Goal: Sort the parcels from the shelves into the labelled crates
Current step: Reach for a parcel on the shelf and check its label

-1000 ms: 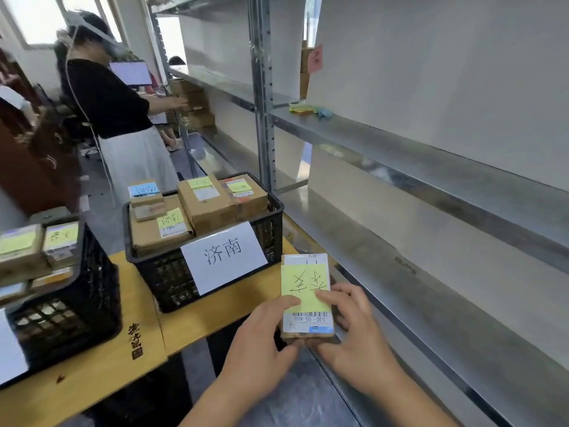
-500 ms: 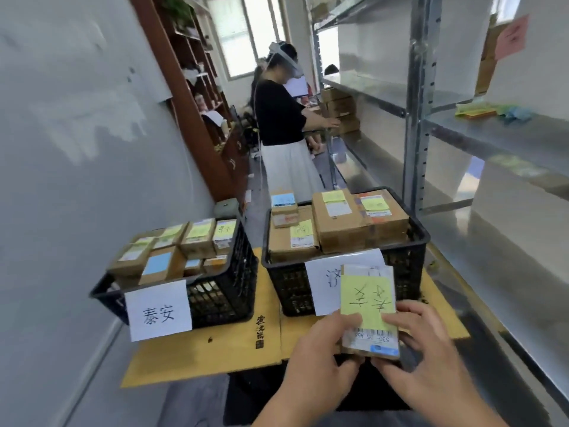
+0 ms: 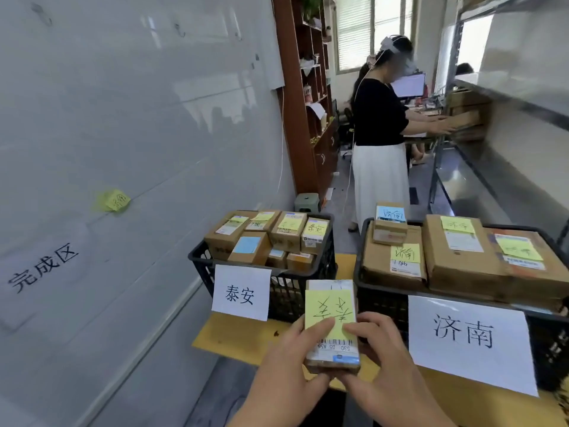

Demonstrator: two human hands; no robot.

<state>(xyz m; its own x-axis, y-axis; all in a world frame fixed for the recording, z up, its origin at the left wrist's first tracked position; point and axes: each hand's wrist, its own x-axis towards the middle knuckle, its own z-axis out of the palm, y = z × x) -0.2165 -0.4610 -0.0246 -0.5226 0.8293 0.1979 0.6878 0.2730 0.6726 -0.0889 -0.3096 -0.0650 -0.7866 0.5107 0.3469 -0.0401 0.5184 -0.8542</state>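
Observation:
A small cardboard parcel [image 3: 331, 306] with a yellow sticky note and a barcode label is held flat in front of me. My left hand [image 3: 286, 368] grips its left side with the thumb on top, and my right hand [image 3: 381, 359] grips its right side. Just beyond it stand two black crates on a low yellow table [image 3: 243, 337]. The left crate [image 3: 289, 291] carries a white sign reading 泰安 and holds several small boxes. The right crate [image 3: 378, 300] carries a sign reading 济南 and holds larger boxes.
A white wall [image 3: 123, 149] with a sticky note runs along the left. Metal shelving [image 3: 505, 167] lines the right. A person in a black top and white skirt [image 3: 380, 143] stands in the aisle behind the crates, hands on a shelf. A small stool [image 3: 307, 202] sits by a brown cabinet.
My view has swung left from the shelves to the wall and both crates. The parcel stays in both hands and now sits in front of the gap between the crates.

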